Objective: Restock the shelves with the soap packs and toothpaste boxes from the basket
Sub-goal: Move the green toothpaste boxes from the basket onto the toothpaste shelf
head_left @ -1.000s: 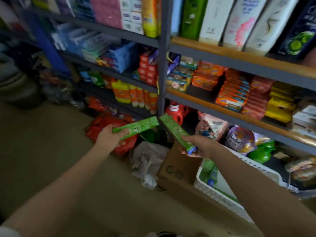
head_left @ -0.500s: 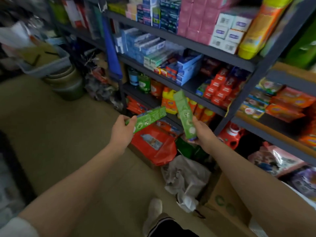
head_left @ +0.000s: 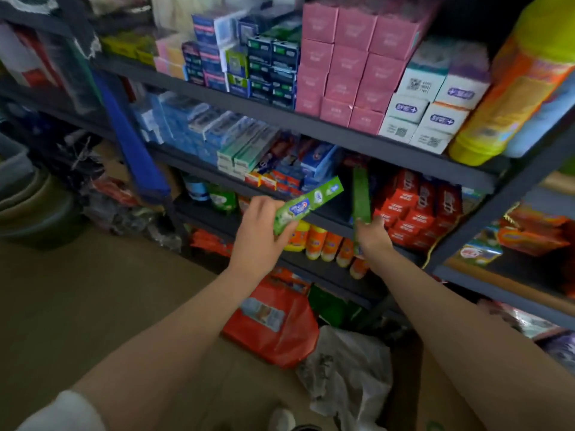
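Here the person stands facing the shelves (head_left: 326, 129) with both arms stretched out, a green toothpaste box in each hand. The left hand (head_left: 259, 236) curls round the lower end of the left box (head_left: 308, 205), which slants up and to the right, its printed face towards us, its top end in front of the dark shelf edge. The right hand (head_left: 371, 236) grips the bottom of the right box (head_left: 361, 194), which stands nearly upright, narrow side towards us, its top reaching up just under the shelf board above. That box is just beside the stacked red boxes (head_left: 413, 209) on its right, though I cannot tell whether it touches them. Between and behind the two green boxes lie blue and red toothpaste cartons (head_left: 298, 169) on the same shelf level. Below the hands a row of orange bottles (head_left: 323, 242) stands on the next shelf down. On the floor under the arms sit a red bag (head_left: 280, 325) and a crumpled white plastic bag (head_left: 351, 371). Higher up, pink boxes (head_left: 345, 66) are stacked beside white ones (head_left: 432, 113). The basket is out of sight.
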The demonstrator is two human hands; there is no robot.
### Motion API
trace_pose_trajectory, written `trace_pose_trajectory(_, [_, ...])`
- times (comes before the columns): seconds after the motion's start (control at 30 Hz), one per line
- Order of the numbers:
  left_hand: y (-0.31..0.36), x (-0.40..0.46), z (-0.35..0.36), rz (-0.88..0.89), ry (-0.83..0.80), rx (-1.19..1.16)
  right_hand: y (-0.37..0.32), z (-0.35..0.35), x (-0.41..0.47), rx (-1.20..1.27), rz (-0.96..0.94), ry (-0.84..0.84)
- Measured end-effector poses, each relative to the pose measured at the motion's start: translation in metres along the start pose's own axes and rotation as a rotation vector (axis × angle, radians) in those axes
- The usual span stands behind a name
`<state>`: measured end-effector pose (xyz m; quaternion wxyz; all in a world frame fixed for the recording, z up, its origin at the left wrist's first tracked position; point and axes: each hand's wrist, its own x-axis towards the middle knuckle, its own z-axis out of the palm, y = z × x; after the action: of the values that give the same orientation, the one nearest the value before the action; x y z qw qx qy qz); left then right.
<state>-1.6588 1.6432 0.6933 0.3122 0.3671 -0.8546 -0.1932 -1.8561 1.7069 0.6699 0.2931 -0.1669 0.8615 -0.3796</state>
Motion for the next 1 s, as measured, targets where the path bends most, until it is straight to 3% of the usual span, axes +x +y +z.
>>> trace_pose_trajectory(0.13, [-0.013, 0.038, 0.049, 0.194, -0.062, 0.136, -0.003, 0.011, 0.029, -0.027, 0.077, 0.051])
trace_pose_trajectory(0.23, [-0.026, 0.063, 0.079, 0.275, -0.099, 0.258, -0.003, 0.026, 0.039, -0.271, 0.062, 0.216])
trace_pose_trajectory(0.43, [-0.063, 0.090, 0.141, 0.264, -0.417, 0.434, -0.009, 0.054, 0.060, -0.398, 0.097, 0.403])
trace_pose_trajectory(0.57, [-0.073, 0.097, 0.168, 0.325, -0.736, 0.310, 0.000, 0.059, 0.066, -0.362, 0.013, 0.315])
trace_pose_trajectory(0.63, [-0.074, 0.106, 0.170, 0.308, -0.808, 0.207, 0.007, 0.058, 0.066, -0.432, -0.081, 0.217])
trace_pose_trajectory(0.8, [-0.085, 0.122, 0.171, 0.065, -0.783, 0.105, 0.014, 0.046, 0.063, -0.827, -0.223, 0.085])
trace_pose_trajectory(1.0, [-0.064, 0.131, 0.180, 0.233, -0.764, 0.187, 0.005, 0.045, 0.075, -0.992, -0.176, 0.140])
